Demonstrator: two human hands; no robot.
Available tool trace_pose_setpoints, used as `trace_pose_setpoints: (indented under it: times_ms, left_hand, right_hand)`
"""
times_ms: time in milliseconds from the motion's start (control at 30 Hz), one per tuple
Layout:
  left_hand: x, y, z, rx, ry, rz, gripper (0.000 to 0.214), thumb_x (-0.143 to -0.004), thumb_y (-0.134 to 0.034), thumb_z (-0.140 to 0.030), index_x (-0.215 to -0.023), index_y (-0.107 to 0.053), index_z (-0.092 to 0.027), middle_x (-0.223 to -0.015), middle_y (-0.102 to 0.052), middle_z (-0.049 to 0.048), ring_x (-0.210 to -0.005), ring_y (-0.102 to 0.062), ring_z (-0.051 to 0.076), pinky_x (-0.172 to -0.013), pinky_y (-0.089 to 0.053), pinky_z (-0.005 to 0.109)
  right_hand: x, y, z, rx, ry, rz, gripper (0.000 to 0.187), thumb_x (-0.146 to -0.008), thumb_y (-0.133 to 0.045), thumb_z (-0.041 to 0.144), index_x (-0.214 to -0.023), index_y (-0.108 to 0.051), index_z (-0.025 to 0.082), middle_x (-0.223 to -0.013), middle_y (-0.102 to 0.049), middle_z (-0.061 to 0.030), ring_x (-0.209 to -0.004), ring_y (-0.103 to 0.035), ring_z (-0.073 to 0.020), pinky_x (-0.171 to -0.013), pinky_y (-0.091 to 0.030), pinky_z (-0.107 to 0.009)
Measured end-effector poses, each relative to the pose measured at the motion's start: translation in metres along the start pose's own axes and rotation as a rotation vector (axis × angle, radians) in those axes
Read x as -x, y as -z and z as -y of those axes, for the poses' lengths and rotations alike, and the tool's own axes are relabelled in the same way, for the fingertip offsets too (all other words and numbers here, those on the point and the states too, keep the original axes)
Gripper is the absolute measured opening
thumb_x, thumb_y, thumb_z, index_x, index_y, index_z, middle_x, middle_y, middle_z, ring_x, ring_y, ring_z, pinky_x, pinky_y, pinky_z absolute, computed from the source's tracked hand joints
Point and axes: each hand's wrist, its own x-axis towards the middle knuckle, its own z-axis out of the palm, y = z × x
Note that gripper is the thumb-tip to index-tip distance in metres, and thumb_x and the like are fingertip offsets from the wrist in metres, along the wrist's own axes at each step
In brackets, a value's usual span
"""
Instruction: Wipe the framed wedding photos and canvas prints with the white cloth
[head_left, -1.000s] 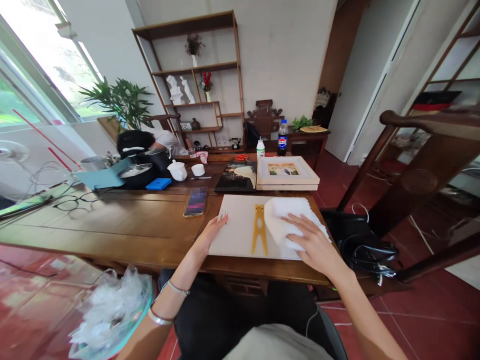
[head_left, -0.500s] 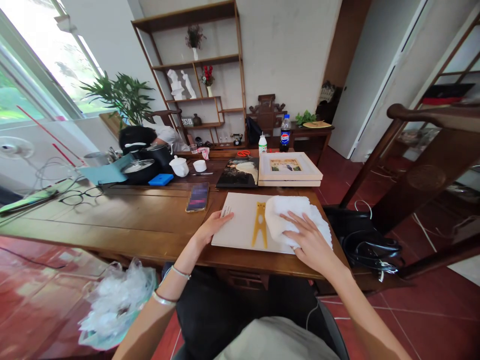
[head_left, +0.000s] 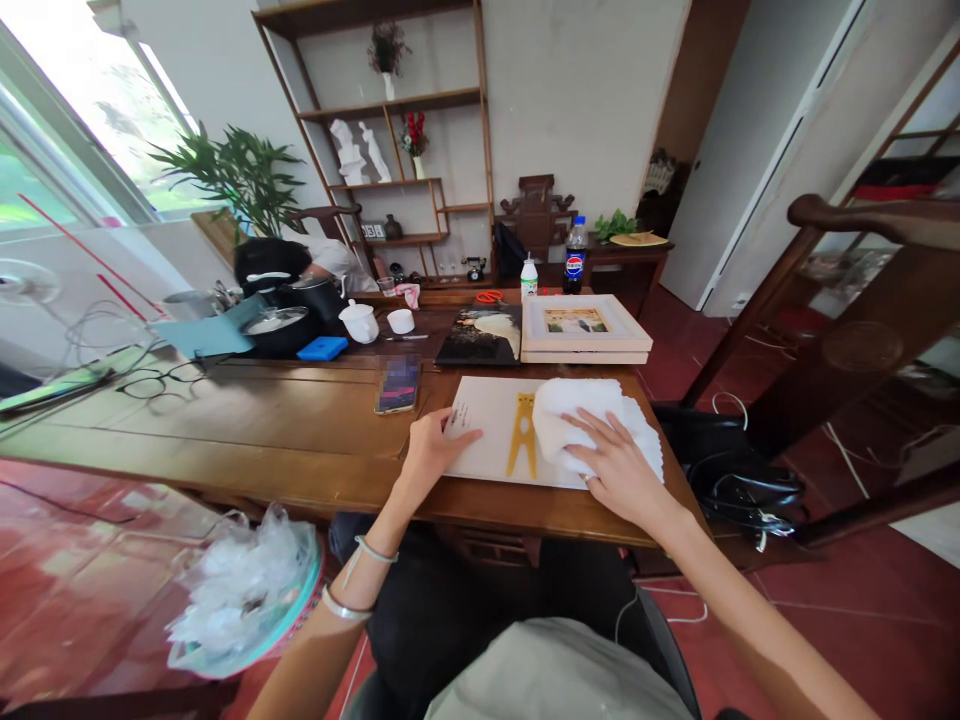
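Two hands on white board (head_left: 491,425)

Right hand (head_left: 616,468) lies flat, fingers spread, pressing white cloth (head_left: 577,408). Left hand (head_left: 431,452) pinches the white board at its left edge, at the table's (head_left: 285,440) near side. Cloth looks soft and light. Board looks stiff, so grip by the edges. Yellow brace (head_left: 523,445) lies on it. Bottle (head_left: 575,256) beyond reads Pepsi; board's corner print unreadable.

A crumpled white cloth (head_left: 574,405) lies on a flat white board (head_left: 487,425).
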Motion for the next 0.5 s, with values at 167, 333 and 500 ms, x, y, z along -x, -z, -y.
trace_pose_setpoints:
  times_ms: [167, 333, 500]
  left_hand:
    - [0.003, -0.001, -0.007, -0.101, 0.014, -0.014, 0.046, -0.069, -0.066, -0.052, -0.092, -0.068, -0.012, -0.081, -0.069, 0.0066, -0.078, -0.061, 0.022, -0.072, -0.042, 0.030]
    - [0.006, -0.003, -0.005, -0.122, -0.074, -0.027, 0.050, -0.073, -0.065, -0.049, -0.106, -0.066, -0.012, -0.095, -0.071, 0.0118, -0.087, -0.062, 0.026, -0.078, -0.045, 0.034]
    - [-0.002, -0.014, 0.009, -0.009, -0.184, -0.131, 0.033, -0.076, -0.064, -0.034, -0.102, -0.066, -0.013, -0.108, -0.067, 0.0118, -0.101, -0.060, 0.025, -0.091, -0.045, 0.035]
  right_hand:
    - [0.000, -0.002, -0.003, 0.014, 0.017, 0.004, 0.048, -0.064, -0.051, 0.002, -0.108, -0.064, 0.019, -0.143, -0.042, -0.0124, -0.136, -0.028, -0.0321, -0.108, -0.021, -0.059]
    - [-0.003, -0.003, -0.009, 0.013, 0.040, 0.021, 0.048, -0.064, -0.052, 0.003, -0.108, -0.065, 0.019, -0.142, -0.042, -0.0126, -0.135, -0.028, -0.0329, -0.107, -0.021, -0.059]
    - [-0.005, -0.005, -0.008, 0.011, 0.024, 0.009, 0.048, -0.064, -0.052, 0.003, -0.109, -0.064, 0.018, -0.142, -0.043, -0.0138, -0.135, -0.029, -0.0333, -0.107, -0.021, -0.060]
